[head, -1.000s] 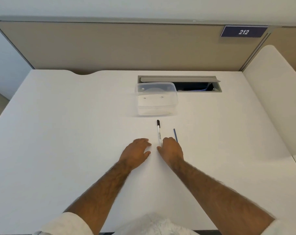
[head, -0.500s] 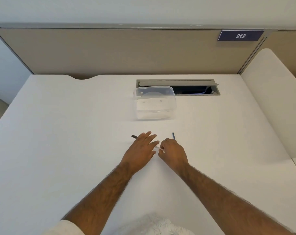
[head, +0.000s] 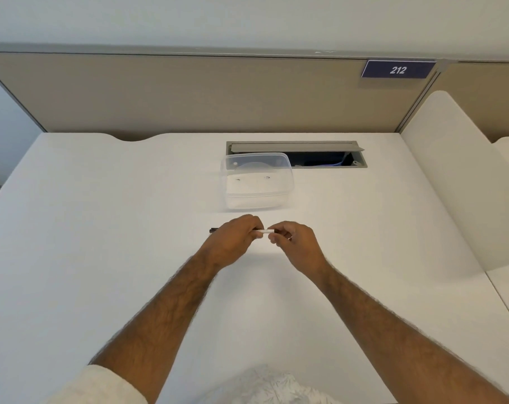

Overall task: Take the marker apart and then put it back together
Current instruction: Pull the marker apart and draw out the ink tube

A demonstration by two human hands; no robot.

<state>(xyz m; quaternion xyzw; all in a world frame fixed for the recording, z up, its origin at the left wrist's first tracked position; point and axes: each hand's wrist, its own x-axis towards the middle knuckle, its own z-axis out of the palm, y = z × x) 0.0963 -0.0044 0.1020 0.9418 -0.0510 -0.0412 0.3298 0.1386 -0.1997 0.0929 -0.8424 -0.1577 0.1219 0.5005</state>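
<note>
Both hands are up over the white tabletop (head: 102, 228), just on the near side of the clear plastic container (head: 257, 180), and they share one thing between them: the marker (head: 264, 230). It lies crosswise, level with the tabletop's near edge. The left hand (head: 233, 243) is curled into a loose fist around most of the barrel, fingers closed on it, and the marker's dark tip end pokes out past the outer side of that fist, pointing away from the container's left corner. The right hand (head: 295, 243) has its fingertips pinched on the other end of the barrel. A short stretch of white barrel shows in the small gap between the two hands. I cannot tell whether the marker is lifted clear of the tabletop or touching it.

The container stands upright and empty-looking, with its far edge overlapping the open cable slot (head: 326, 161) set into the tabletop. Beyond the container rises a beige partition (head: 189, 94), and high to the right of the container a dark blue sign (head: 397, 70) on that partition reads 212. Pale sleeves (head: 102, 386) cover the upper arms nearest me.
</note>
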